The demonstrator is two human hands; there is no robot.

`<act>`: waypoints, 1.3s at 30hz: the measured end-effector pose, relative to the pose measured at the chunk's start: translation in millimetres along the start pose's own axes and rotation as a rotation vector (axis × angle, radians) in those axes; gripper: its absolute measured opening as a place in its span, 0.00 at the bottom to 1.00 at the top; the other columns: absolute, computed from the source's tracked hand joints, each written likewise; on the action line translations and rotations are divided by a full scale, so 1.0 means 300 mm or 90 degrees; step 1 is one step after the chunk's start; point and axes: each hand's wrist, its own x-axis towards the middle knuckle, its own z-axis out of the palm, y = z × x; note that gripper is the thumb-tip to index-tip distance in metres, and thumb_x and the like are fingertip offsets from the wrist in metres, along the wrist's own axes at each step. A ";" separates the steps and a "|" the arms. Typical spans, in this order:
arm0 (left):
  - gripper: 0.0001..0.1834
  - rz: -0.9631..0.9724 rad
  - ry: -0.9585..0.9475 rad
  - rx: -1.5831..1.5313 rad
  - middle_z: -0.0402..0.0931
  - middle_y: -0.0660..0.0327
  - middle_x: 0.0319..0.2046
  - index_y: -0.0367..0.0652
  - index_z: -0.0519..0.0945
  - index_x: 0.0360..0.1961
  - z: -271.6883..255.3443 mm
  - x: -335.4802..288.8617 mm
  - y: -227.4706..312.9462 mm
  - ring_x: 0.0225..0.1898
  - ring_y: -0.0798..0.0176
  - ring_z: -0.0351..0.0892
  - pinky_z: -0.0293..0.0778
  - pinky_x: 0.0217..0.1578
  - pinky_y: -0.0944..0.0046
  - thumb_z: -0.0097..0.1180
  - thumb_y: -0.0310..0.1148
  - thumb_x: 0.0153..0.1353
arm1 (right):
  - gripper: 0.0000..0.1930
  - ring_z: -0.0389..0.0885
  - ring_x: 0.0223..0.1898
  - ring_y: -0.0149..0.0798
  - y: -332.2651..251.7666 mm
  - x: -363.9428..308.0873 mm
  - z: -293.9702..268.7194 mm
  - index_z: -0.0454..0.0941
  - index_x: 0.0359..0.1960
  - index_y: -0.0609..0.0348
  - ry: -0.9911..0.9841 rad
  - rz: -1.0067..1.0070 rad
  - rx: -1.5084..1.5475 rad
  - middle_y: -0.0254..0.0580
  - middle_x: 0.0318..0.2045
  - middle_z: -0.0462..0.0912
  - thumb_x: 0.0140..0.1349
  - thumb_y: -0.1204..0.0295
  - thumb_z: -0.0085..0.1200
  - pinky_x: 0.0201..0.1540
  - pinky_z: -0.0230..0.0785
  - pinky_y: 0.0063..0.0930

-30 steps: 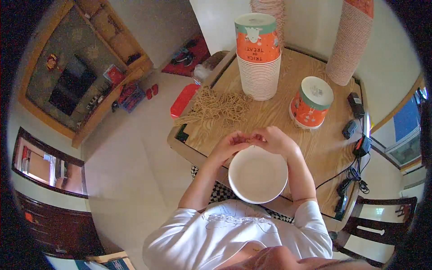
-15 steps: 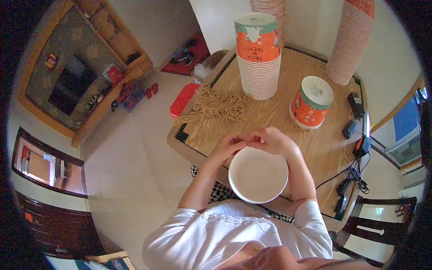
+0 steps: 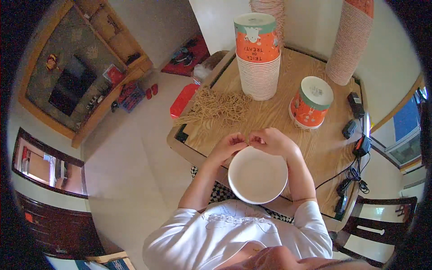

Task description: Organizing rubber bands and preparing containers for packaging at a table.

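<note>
A round paper bucket (image 3: 258,176), white inside, stands mouth up in front of me at the table's near edge. At its far rim my left hand (image 3: 230,146) and my right hand (image 3: 270,140) meet, fingers pinched close together. A small tan bit between the fingertips looks like cord; the fingers hide most of it. My right forearm runs along the bucket's right side. Beyond my left hand lies a loose heap of tan cord (image 3: 220,107). Farther right, an orange and green printed bucket (image 3: 310,105) sits upside down, with tan cord at its lower rim.
A tall stack of upside-down printed buckets (image 3: 258,67) stands at the back of the wooden table (image 3: 288,166); another stack (image 3: 351,45) leans at the back right. Black adapters and cables (image 3: 355,173) line the right edge. A red container (image 3: 183,100) is beyond the left edge.
My fingers have shifted very slightly at the bucket's far rim, still pinched together. Nothing else has visibly moved.
</note>
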 end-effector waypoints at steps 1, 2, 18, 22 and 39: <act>0.08 0.000 0.000 0.000 0.76 0.69 0.28 0.44 0.78 0.34 -0.002 0.000 0.001 0.31 0.74 0.75 0.71 0.30 0.72 0.61 0.33 0.54 | 0.07 0.78 0.26 0.51 0.004 0.000 0.002 0.75 0.32 0.58 0.000 0.000 0.000 0.49 0.23 0.79 0.56 0.68 0.52 0.29 0.69 0.40; 0.08 -0.004 -0.001 0.012 0.76 0.69 0.28 0.44 0.78 0.34 -0.006 0.000 0.002 0.30 0.74 0.75 0.71 0.29 0.73 0.61 0.33 0.54 | 0.07 0.78 0.26 0.51 0.009 0.000 0.003 0.75 0.32 0.58 0.001 -0.005 -0.008 0.49 0.23 0.79 0.56 0.68 0.52 0.29 0.69 0.40; 0.12 -0.001 0.049 0.018 0.78 0.68 0.30 0.45 0.78 0.37 0.018 -0.023 0.040 0.31 0.73 0.75 0.70 0.28 0.72 0.62 0.36 0.53 | 0.08 0.79 0.27 0.48 0.019 0.001 0.010 0.76 0.33 0.56 0.002 0.013 -0.025 0.46 0.24 0.79 0.56 0.67 0.53 0.30 0.70 0.38; 0.10 -0.016 0.012 0.065 0.77 0.69 0.30 0.45 0.78 0.36 0.000 -0.009 0.028 0.30 0.74 0.74 0.69 0.27 0.73 0.61 0.36 0.54 | 0.08 0.79 0.26 0.48 0.025 0.002 0.013 0.76 0.33 0.56 0.000 0.013 -0.030 0.45 0.24 0.79 0.55 0.67 0.53 0.30 0.70 0.38; 0.13 -0.045 0.020 0.053 0.76 0.69 0.31 0.44 0.77 0.39 -0.011 -0.010 0.035 0.31 0.73 0.74 0.69 0.29 0.74 0.60 0.36 0.54 | 0.10 0.79 0.27 0.48 -0.011 0.012 0.016 0.77 0.34 0.56 0.031 0.023 0.029 0.48 0.24 0.79 0.57 0.63 0.54 0.30 0.70 0.38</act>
